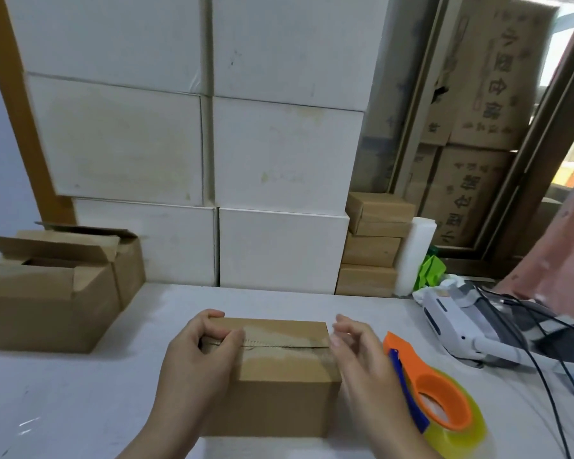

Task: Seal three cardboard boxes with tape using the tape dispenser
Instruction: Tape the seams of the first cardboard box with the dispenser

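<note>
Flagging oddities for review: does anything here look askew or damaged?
Tape over the middle box seam looks wrinkled beside the left hand; behind, the top small brown box sits skewed on its stack.

Matt brown cardboard box [279, 366], glossy clear tape on seam; orange plastic tape dispenser [434, 395]; smooth white table [80, 392].
</note>
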The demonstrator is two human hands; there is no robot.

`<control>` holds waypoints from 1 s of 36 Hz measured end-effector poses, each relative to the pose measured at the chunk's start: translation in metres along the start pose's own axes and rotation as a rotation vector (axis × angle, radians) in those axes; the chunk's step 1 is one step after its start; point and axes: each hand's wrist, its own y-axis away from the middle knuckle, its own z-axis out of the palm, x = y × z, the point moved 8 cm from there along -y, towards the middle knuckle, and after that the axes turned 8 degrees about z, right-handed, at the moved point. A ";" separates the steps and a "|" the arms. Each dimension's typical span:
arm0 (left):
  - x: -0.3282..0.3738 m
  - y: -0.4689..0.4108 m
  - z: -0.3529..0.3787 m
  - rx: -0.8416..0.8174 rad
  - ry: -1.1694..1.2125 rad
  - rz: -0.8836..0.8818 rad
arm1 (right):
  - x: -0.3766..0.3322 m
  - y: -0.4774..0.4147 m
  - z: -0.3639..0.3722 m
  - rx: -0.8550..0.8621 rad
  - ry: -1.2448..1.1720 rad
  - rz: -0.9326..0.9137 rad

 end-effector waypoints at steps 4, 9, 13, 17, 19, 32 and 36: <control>0.002 0.000 0.001 0.011 -0.016 -0.005 | -0.008 0.000 -0.062 0.248 0.805 -0.099; 0.002 -0.002 0.001 0.012 -0.047 0.001 | 0.023 0.001 -0.081 0.268 1.478 0.082; 0.002 -0.002 0.001 -0.002 -0.059 0.003 | 0.026 -0.004 -0.081 0.238 1.435 0.055; 0.002 -0.001 0.001 -0.010 -0.061 0.001 | 0.022 -0.004 -0.093 0.226 1.178 0.154; 0.002 -0.001 0.001 -0.010 -0.060 -0.001 | 0.009 -0.008 -0.106 0.224 0.829 0.211; 0.005 -0.004 0.000 0.010 -0.150 0.012 | -0.104 -0.025 0.027 -0.348 -0.308 0.129; 0.004 -0.004 0.001 0.006 -0.146 0.000 | -0.099 -0.034 0.049 -0.510 -0.293 0.123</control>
